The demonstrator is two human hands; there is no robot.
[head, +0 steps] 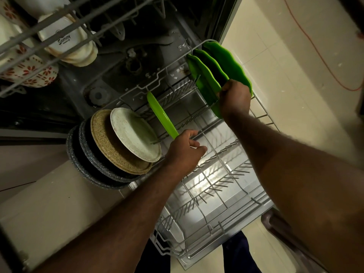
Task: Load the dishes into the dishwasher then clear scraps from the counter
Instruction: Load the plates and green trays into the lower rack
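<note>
Green plates: four in all. Three wavy green plates (pixel 214 64) stood on edge side by side in the far right corner of the lower rack (pixel 212 128). A single green plate (pixel 160 113) stood on edge alone towards the rack's far left.
Right hand: the right hand (pixel 234 99) was clenched round the near rim of the wavy green plates; which of the three it gripped could not be told.
Left hand: the left hand (pixel 185 148) had its fingers curled round the near end of the single green plate, just above a rack wire.
Round plates: four counted, on edge and overlapping at the rack's left side. They were one white plate (pixel 136 134), one tan speckled plate (pixel 110 142) and two dark grey plates (pixel 88 154).
Upper rack: the upper rack (pixel 39 24) held a stack of white bowls (pixel 67 42), number unclear, and one floral bowl (pixel 35 73).
Edges: the dark grey plates leaned out past the lower rack's left rim, and the outermost wavy plate overhung its right rim. The rack sat pulled out over the steel door (pixel 212 213).
Open room: bare tine rows ran between the two green groups and across the whole near half of the rack. Pale floor tiles (pixel 295 85) lay to the right, crossed by one orange cable (pixel 319 56).
</note>
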